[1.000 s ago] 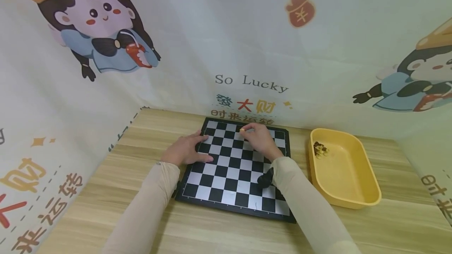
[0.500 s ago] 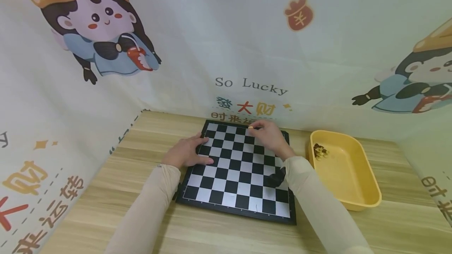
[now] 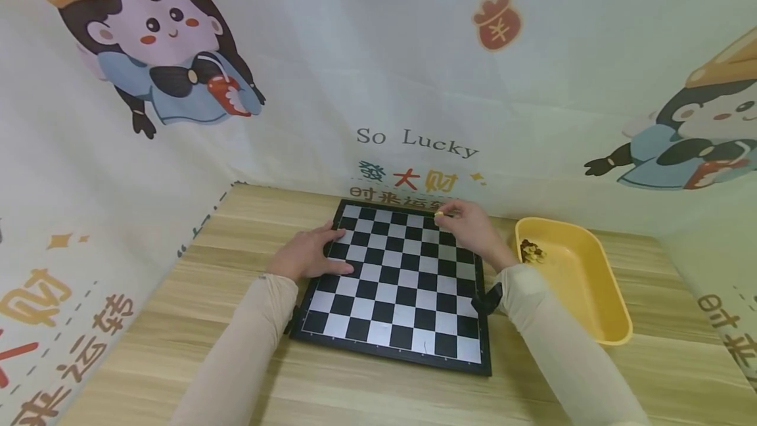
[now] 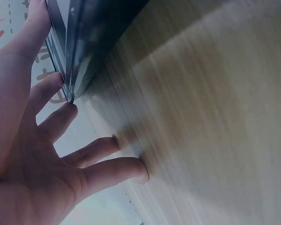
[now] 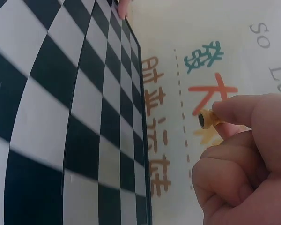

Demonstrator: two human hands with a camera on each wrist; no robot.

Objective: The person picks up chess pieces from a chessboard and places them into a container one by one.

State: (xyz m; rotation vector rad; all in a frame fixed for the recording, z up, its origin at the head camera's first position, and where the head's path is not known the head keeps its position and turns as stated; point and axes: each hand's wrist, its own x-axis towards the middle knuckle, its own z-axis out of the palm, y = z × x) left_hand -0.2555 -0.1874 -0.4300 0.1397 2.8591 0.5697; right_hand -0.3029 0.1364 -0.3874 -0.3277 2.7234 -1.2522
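A black-and-white chessboard (image 3: 389,293) in a black frame lies on the wooden table. My left hand (image 3: 307,252) rests at its left edge with fingers spread and thumb over the outer squares. In the left wrist view, two fingertips of that left hand (image 4: 51,159) touch the board's side while others come down on the table. Over the far right part of the board, my right hand (image 3: 473,229) pinches a small yellow chess piece (image 5: 205,119) between thumb and index finger. The dark round base of the piece faces the board; the remaining fingers are curled in.
To the right of the board stands a yellow plastic tub (image 3: 582,281). Several gold and dark chess pieces (image 3: 531,252) lie heaped at its left wall. A printed curtain (image 3: 313,84) hangs right behind the table. A dark band (image 3: 487,299) hangs at my right wrist.
My right hand has moved rightward along the far rows of the board with the chess piece between its fingers. The left hand has stayed at the board's left edge.
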